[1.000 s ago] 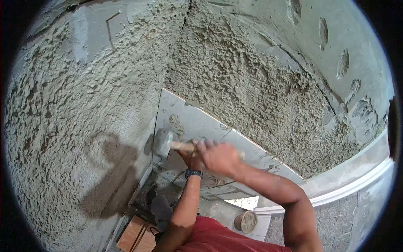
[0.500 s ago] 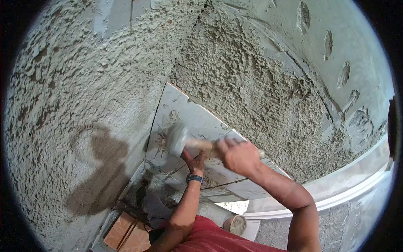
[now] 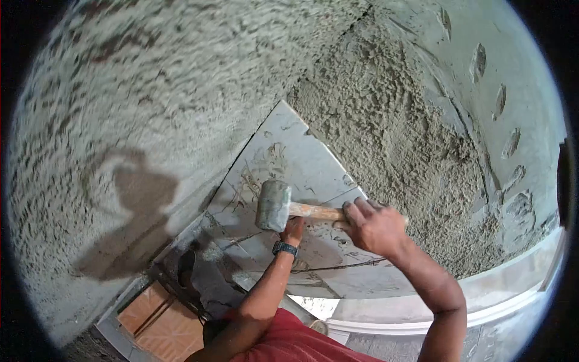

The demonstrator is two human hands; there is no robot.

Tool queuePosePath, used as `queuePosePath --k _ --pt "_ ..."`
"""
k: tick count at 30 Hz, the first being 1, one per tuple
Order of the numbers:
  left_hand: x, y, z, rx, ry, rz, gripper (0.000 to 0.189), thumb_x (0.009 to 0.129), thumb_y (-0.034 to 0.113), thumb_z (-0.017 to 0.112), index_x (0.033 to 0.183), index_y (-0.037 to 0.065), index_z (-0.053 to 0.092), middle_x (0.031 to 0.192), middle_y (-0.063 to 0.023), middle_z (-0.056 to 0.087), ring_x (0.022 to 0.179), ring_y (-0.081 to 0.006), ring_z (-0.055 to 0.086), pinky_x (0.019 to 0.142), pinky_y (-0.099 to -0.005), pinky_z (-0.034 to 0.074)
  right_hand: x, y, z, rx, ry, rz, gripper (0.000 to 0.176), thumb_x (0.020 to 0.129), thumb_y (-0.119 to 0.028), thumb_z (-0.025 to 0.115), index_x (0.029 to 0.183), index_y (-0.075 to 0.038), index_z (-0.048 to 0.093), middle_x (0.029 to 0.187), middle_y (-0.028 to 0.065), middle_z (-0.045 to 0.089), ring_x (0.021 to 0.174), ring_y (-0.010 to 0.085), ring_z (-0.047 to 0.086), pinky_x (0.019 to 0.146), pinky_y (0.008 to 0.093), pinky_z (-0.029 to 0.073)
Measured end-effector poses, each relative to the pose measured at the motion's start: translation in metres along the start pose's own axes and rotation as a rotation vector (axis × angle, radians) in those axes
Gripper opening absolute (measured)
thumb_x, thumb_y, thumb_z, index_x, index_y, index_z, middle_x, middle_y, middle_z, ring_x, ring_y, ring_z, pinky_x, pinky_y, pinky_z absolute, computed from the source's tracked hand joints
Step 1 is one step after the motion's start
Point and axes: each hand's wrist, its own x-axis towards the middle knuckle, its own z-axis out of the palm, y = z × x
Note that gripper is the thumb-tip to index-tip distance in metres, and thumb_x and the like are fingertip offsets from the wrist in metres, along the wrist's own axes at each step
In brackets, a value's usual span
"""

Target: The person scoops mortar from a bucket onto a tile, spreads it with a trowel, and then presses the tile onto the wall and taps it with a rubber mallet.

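My right hand [image 3: 377, 229] is wrapped around the wooden handle of a mallet [image 3: 274, 205]. The thick, mortar-smeared mallet head points left and is in front of a pale grey tile [image 3: 286, 136] on the wall. My left hand [image 3: 294, 230], below a dark wristwatch [image 3: 284, 248], lies against the tiles under the handle, its fingers partly hidden by the mallet. Smears and scratches of mortar mark the tile faces.
Rough mortar [image 3: 386, 133] covers the wall above the tiles, and a rough plastered wall [image 3: 151, 108] stands on the left. Orange patterned tiles [image 3: 166, 320] lie at the lower left. A container [image 3: 319, 326] shows beside the red shirt.
The mallet, blurred before, now shows sharply, with its handle over my left hand. My right hand is farther right in view. The camera view has turned and shifted.
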Motion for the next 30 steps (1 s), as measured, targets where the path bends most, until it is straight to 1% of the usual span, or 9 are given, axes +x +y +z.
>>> queuePosePath --k 3,10,14,15,18,22,27,29,30 --pt "0.002 0.005 0.016 -0.591 0.249 0.052 0.113 0.072 0.023 0.086 0.154 0.006 0.009 0.147 -0.022 0.036 0.133 -0.0339 0.039 0.108 -0.0441 0.036 0.001 0.019 -0.009 -0.058 -0.132 0.248 0.034 0.092 -0.035 0.056 0.111 -0.007 0.054 0.096 0.0122 0.064 0.075 0.031 0.069 0.062 0.044 0.056" --pt "0.002 -0.067 -0.008 0.241 0.523 0.227 0.104 0.073 0.054 0.077 0.151 0.006 0.027 0.143 -0.0269 0.041 0.132 -0.0434 0.037 0.107 -0.0492 0.034 0.008 0.001 -0.035 0.03 0.035 0.083 0.031 0.091 -0.037 0.058 0.105 -0.009 0.058 0.09 0.0143 0.067 0.074 0.0353 0.067 0.06 0.0473 0.053" --pt "-0.011 -0.168 0.019 -0.112 0.506 -0.029 0.098 0.073 0.059 0.074 0.145 0.004 0.038 0.136 -0.0288 0.047 0.127 -0.0439 0.042 0.105 -0.0505 0.035 0.035 -0.012 -0.031 -0.079 0.105 0.112 0.031 0.09 -0.036 0.06 0.104 -0.008 0.057 0.086 0.0132 0.066 0.07 0.0345 0.067 0.058 0.046 0.053" --pt "-0.032 -0.119 0.003 0.185 0.487 -0.159 0.09 0.076 0.057 0.073 0.141 0.002 0.043 0.135 -0.0284 0.048 0.127 -0.0432 0.042 0.105 -0.0506 0.036 0.041 -0.014 -0.031 -0.09 0.087 0.092 0.032 0.09 -0.036 0.06 0.105 -0.008 0.057 0.087 0.0128 0.065 0.071 0.0337 0.067 0.058 0.0456 0.053" --pt "-0.028 -0.124 0.001 0.152 0.528 0.077 0.082 0.082 0.054 0.069 0.14 0.001 0.045 0.138 -0.0272 0.046 0.127 -0.0431 0.042 0.105 -0.0504 0.036 0.054 -0.021 -0.02 -0.082 0.102 -0.02 0.032 0.091 -0.037 0.058 0.108 -0.009 0.057 0.089 0.0119 0.065 0.072 0.0326 0.067 0.058 0.0448 0.054" --pt "-0.025 -0.116 0.009 0.138 0.51 -0.015 0.076 0.087 0.052 0.063 0.137 -0.004 0.047 0.139 -0.025 0.047 0.132 -0.0418 0.037 0.108 -0.049 0.033 0.065 -0.03 0.008 -0.135 0.12 -0.262 0.034 0.096 -0.039 0.051 0.112 -0.01 0.058 0.092 0.0107 0.065 0.075 0.0319 0.068 0.059 0.0444 0.055" --pt "-0.031 -0.091 -0.009 0.189 0.457 -0.051 0.077 0.088 0.051 0.063 0.137 -0.005 0.046 0.134 -0.0276 0.049 0.127 -0.0424 0.04 0.108 -0.0499 0.033 0.09 -0.025 0.037 -0.234 -0.169 -0.065 0.037 0.096 -0.037 0.048 0.116 -0.006 0.057 0.097 0.0148 0.066 0.077 0.0326 0.068 0.061 0.044 0.055" --pt "-0.037 -0.062 -0.024 0.057 0.334 -0.2 0.072 0.087 0.049 0.064 0.131 -0.006 0.051 0.128 -0.0256 0.053 0.121 -0.0398 0.048 0.102 -0.0478 0.04 0.084 -0.045 0.016 -0.202 -0.028 -0.29 0.036 0.096 -0.034 0.048 0.115 -0.004 0.057 0.095 0.0154 0.067 0.076 0.0327 0.068 0.06 0.0437 0.055" --pt "-0.027 -0.107 -0.003 0.056 0.337 -0.201 0.072 0.087 0.049 0.064 0.131 -0.006 0.051 0.128 -0.0256 0.053 0.121 -0.0398 0.048 0.102 -0.0478 0.04 0.085 -0.047 0.014 -0.15 -0.043 -0.337 0.036 0.096 -0.034 0.048 0.114 -0.004 0.057 0.094 0.0157 0.067 0.076 0.0327 0.068 0.059 0.0435 0.055"
